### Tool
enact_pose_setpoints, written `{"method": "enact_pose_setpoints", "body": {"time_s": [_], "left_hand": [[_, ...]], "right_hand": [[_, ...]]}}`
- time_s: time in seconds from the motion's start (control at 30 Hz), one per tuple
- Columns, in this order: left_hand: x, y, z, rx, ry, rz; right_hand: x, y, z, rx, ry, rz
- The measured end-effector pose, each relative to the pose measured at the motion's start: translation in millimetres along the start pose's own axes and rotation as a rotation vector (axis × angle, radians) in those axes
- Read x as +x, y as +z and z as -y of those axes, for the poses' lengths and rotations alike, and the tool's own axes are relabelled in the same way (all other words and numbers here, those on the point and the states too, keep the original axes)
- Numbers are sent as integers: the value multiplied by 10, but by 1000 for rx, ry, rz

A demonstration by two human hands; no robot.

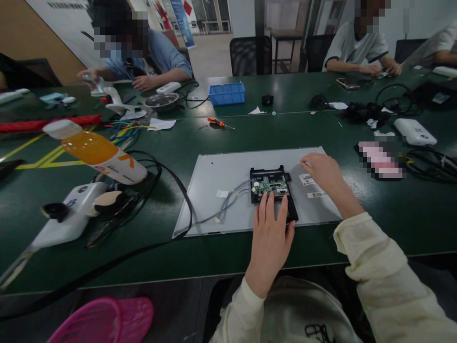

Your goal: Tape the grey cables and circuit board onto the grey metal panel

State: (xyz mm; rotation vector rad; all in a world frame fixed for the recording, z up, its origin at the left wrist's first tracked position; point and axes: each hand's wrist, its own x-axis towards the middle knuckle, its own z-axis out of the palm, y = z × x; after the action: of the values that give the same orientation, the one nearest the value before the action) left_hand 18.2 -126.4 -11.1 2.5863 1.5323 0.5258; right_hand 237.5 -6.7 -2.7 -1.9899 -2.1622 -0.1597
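A flat grey-white panel [228,166] lies on the green table in front of me. On it rests a black plastic frame [293,207] that carries a green circuit board [262,187]. My left hand [268,238] is open, its outstretched fingers lying on the near part of the frame and board. My right hand [324,174] is over the panel's right part, beside the labels [306,179], with its fingers curled and pressed together. Whatever it pinches, if anything, cannot be made out. Thin grey cables [228,202] run left from the board across the panel.
Left of the panel are an orange drink bottle [103,155], a white device [67,216] and a black strap [174,178]. Farther back lie a screwdriver [216,122] and a blue basket [226,94]. A pink phone [381,159] lies right. Other people sit across the table.
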Motion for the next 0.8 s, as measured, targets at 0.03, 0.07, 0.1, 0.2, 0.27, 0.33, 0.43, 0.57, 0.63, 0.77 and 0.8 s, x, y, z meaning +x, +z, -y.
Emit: {"method": "enact_pose_setpoints", "body": {"time_s": [0.03, 0.07, 0.1, 0.2, 0.27, 0.33, 0.43, 0.57, 0.63, 0.77, 0.8], "left_hand": [[-2, 2, -1, 1, 2, -5], [-4, 4, -2, 1, 2, -9], [-6, 7, -2, 0, 2, -10], [-7, 17, 2, -7, 1, -6], [-6, 21, 5, -10, 1, -9], [-5, 21, 7, -11, 0, -14], [-5, 18, 9, -13, -2, -15], [-6, 18, 15, -14, 7, -14], [-5, 20, 18, -13, 5, -14], [-4, 23, 19, -10, 2, -14], [-4, 25, 19, -8, 2, -15]], "right_hand": [[3, -8, 36, 16, -11, -27], [9, -17, 81, 32, -29, -55], [17, -28, 135, 44, -56, -82], [65, -53, 330, 48, -155, -152], [117, -54, 461, 25, -222, -174], [174, -37, 567, -3, -290, -158], [240, 11, 661, -31, -344, -78], [257, 70, 694, -29, -359, -1], [251, 89, 699, -22, -359, 8], [245, 107, 707, 5, -337, 24], [244, 109, 706, 16, -332, 27]]}}
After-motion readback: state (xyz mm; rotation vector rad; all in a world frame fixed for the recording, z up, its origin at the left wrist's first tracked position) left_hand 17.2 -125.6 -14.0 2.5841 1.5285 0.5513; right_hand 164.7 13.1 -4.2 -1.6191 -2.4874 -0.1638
